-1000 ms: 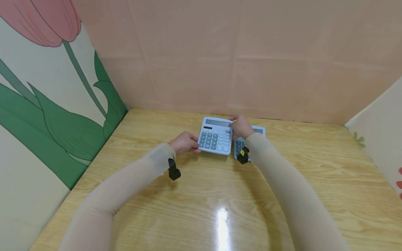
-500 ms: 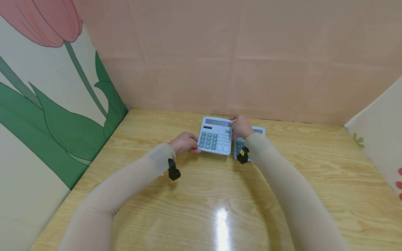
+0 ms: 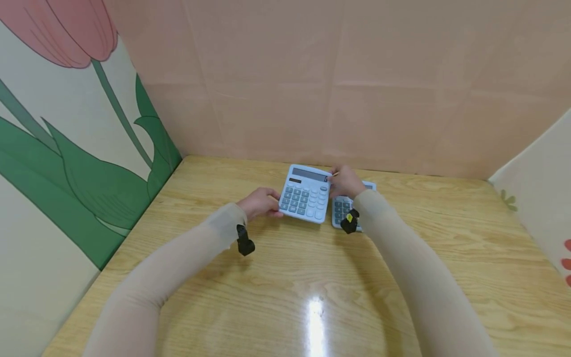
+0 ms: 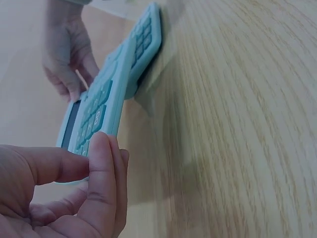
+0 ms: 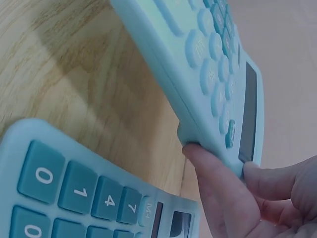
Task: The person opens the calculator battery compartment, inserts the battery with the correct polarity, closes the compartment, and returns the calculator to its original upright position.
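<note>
Pale-blue calculator (image 3: pixel 305 194), grey screen (image 3: pixel 310 175) toward twelve, keys (image 3: pixel 294 199) dark and pale, hung tilted above wooden table (image 3: pixel 267 277). Left hand (image 3: pixel 260 203), nearly closed, pinched eight-o'clock corner; right hand (image 3: pixel 345 182), likewise, two-o'clock corner. Second calculator (image 3: pixel 341 206) lay near, between three and four o'clock, partly hidden behind right hand and black wrist camera (image 3: pixel 349 223). Pinkish wall (image 3: pixel 312 79) rose at twelve.

Head view forward-down, wrist views close, sharing held calculator (image 3: pixel 305 194)
</note>
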`<state>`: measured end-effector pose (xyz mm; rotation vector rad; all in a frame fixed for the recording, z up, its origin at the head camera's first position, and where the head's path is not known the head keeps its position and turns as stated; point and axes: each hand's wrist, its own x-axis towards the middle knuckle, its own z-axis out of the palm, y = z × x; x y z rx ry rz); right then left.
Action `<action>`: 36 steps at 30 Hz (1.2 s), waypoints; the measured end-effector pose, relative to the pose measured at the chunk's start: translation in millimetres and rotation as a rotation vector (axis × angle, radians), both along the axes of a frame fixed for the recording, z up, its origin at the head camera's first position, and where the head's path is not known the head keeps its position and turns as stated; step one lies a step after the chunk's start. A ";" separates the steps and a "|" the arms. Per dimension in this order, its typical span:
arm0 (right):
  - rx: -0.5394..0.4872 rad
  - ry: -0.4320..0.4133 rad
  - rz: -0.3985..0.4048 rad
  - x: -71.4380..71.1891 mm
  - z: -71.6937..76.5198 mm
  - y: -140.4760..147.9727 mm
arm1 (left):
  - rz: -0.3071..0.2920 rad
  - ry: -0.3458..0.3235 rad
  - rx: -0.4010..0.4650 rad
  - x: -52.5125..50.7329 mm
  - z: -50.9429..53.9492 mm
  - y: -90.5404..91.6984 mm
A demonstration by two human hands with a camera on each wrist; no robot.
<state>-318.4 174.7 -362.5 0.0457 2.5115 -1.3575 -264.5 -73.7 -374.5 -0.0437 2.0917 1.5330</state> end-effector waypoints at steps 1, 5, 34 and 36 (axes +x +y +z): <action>-0.011 -0.004 -0.002 -0.1 0.0 0.8 | 0.000 0.003 -0.002 0.0 0.6 -0.5; -0.071 -0.009 0.005 0.3 0.7 4.5 | 0.000 0.016 -0.004 -0.5 3.4 -2.6; -0.397 0.186 -0.097 0.2 8.6 9.1 | 0.103 0.205 0.092 -9.1 17.5 -15.9; -0.407 0.179 -0.108 1.0 9.7 9.3 | 0.101 0.221 0.091 -8.4 17.7 -17.3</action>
